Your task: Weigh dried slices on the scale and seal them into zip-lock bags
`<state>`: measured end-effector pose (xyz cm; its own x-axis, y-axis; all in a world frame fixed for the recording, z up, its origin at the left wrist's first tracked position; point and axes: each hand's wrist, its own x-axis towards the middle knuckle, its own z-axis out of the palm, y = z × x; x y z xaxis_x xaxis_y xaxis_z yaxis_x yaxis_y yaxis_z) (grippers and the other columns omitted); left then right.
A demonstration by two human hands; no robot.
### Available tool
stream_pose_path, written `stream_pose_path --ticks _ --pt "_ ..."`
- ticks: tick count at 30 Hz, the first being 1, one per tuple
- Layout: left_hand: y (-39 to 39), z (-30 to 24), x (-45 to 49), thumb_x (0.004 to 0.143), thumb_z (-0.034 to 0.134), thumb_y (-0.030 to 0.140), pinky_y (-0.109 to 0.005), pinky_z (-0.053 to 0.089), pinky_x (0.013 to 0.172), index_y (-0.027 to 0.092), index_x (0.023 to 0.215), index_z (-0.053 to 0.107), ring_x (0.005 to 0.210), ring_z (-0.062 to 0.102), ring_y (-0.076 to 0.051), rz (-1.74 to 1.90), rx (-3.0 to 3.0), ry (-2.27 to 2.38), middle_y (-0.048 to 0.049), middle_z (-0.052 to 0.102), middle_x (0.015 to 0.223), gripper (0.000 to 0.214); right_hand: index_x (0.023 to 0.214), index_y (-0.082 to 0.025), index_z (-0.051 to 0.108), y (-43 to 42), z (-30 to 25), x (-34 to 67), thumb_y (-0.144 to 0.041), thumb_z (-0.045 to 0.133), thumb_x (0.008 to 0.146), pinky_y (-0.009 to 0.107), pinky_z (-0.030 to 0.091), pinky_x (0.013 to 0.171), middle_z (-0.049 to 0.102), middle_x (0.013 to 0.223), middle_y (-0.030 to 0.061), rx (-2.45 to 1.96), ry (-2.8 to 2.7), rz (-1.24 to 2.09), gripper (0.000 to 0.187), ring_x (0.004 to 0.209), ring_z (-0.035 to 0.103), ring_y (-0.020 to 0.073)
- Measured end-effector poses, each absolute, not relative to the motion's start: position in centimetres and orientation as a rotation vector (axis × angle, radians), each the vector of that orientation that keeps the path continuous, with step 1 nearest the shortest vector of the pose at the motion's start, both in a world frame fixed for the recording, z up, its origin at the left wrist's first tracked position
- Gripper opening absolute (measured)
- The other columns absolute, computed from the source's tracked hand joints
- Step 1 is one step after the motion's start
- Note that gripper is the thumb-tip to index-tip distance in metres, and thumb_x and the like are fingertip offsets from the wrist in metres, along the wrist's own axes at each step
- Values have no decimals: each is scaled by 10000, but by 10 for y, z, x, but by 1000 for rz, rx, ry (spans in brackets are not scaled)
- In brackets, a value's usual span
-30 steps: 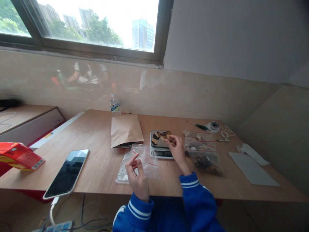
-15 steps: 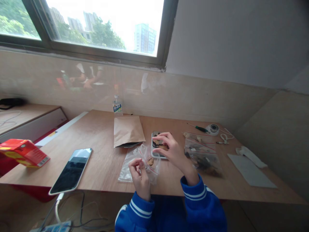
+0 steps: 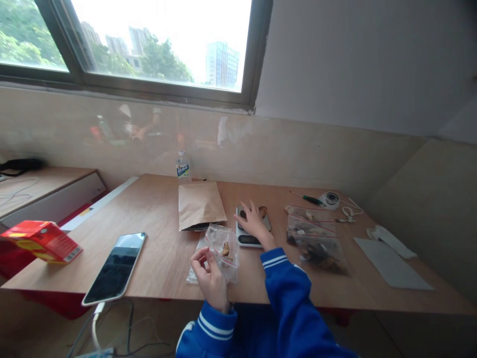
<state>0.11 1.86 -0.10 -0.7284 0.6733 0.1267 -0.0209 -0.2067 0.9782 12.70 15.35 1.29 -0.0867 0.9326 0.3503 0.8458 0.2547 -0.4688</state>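
Note:
My left hand (image 3: 210, 278) is closed in a pinch at the left edge of a clear zip bag (image 3: 233, 271). In the bag lies a brown dried piece (image 3: 225, 249); I cannot make out its kind. A second clear bag (image 3: 192, 276) lies flat beneath. My right hand (image 3: 255, 223) reaches over a small digital scale (image 3: 240, 239), fingers spread and bent down to its plate. Brown and dark dried pieces (image 3: 263, 212) rest on the plate, partly covered by the hand. Whether the fingertips touch a piece I cannot tell.
Behind the bags lies a brown paper pouch (image 3: 201, 204), with a bottle (image 3: 182, 166) beyond it. Filled zip bags (image 3: 320, 248), a screwdriver (image 3: 312, 200), a tape roll (image 3: 331, 200) and a white sheet (image 3: 391, 263) are right. A phone (image 3: 115, 268) and red box (image 3: 40, 241) are left.
My right hand has moved forward and down, from above the scale's near edge onto its plate, and the scale's display now shows. The left hand and the zip bag have shifted slightly left.

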Motion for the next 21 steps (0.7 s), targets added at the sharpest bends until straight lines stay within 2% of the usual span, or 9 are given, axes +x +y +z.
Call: stream_pose_path --ticks 2,4,7,11,15,17,19,21 --pt "19 -1 -1 824 508 514 -275 467 624 183 930 516 739 554 -151 1996 764 1603 -43 551 876 348 1258 -157 518 163 -1 128 -350 599 832 482 322 1011 452 1290 193 -1660 -2023 109 475 1241 394 334" --pt "19 -1 -2 821 510 517 -274 462 619 182 932 519 726 552 -149 1998 755 1617 -42 552 866 353 1175 -143 577 165 -8 129 -274 553 860 437 369 958 527 1170 180 -1690 -2045 32 341 1122 475 298" --pt "20 -2 -2 807 520 532 -275 452 606 181 930 524 713 549 -150 1995 736 1616 -36 550 841 372 1058 -135 626 165 -12 129 -191 477 889 400 411 872 558 1055 163 -1742 -2033 -72 231 977 517 262" --pt "21 -2 -1 780 529 573 -278 446 621 175 910 534 743 547 -159 2003 715 1612 -40 554 858 419 1041 -137 618 167 -13 129 -196 426 910 419 419 831 567 1008 165 -1762 -2004 -171 240 928 518 272" --pt "21 -4 -1 769 530 591 -286 441 650 178 904 542 784 536 -167 2003 710 1613 -46 557 897 434 1091 -147 580 172 -8 136 -92 343 890 380 423 860 571 1026 149 -1568 -1888 -68 316 946 539 243" --pt "22 -5 -1 765 530 597 -290 439 658 179 901 542 794 531 -170 2007 709 1612 -49 556 912 440 1084 -152 571 172 2 140 -111 316 896 374 426 869 572 1040 144 -1452 -1773 8 319 963 549 233" --pt "22 -5 0 768 531 590 -292 437 664 179 904 540 796 524 -168 2002 713 1612 -51 556 923 433 1060 -163 568 169 17 141 -209 333 919 367 438 859 583 1036 134 -1347 -1626 109 279 965 559 225" --pt "21 -4 1 779 527 575 -294 436 664 180 913 537 773 519 -160 1987 717 1612 -49 557 922 417 1060 -177 555 160 36 137 -344 362 925 333 471 776 608 959 95 -1263 -1452 301 289 864 588 196"
